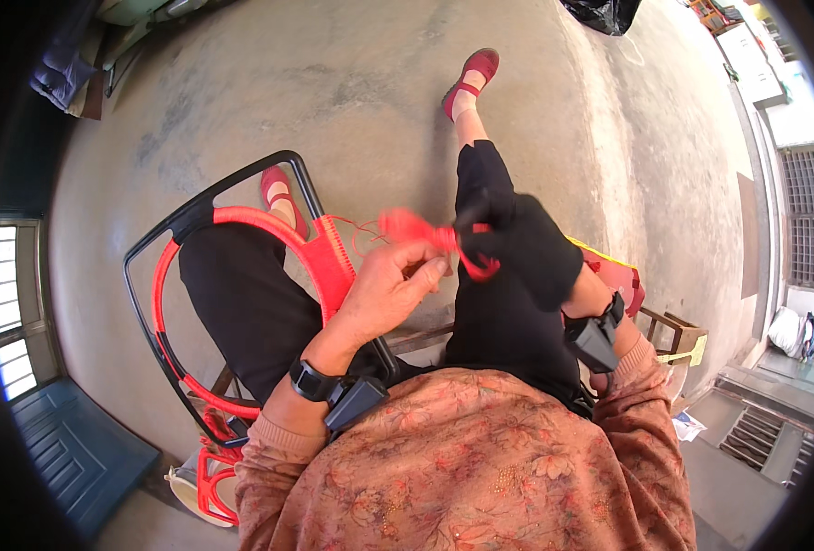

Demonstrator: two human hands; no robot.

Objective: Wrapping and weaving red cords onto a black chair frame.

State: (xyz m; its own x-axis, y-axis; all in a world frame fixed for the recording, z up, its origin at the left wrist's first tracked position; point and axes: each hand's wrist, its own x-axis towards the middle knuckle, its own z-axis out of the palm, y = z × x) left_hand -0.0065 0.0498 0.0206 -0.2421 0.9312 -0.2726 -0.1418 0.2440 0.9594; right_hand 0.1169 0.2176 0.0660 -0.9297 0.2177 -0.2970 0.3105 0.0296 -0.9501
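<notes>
A black tubular frame (313, 190) rests over my left thigh, with a red ring fixed inside it. Tight red cord wrapping (332, 266) covers part of its right side. From there a thin strand of cord loops toward my left hand (384, 286), which is bare, its thumb and fingers curled together against the cord. My right hand (528, 250), in a black glove, is closed around a bundle of red cord (414, 227) just beyond my left fingertips. The bundle and the gloved fingers are smeared by motion, so the exact grip is partly hidden.
Concrete floor (370, 101) stretches out ahead of my feet. At my right side is a wooden stool-like piece (678, 335) beside a red item with a yellow edge (616, 273). Low on the left are more red parts (212, 487). A black bag (604, 11) lies far ahead.
</notes>
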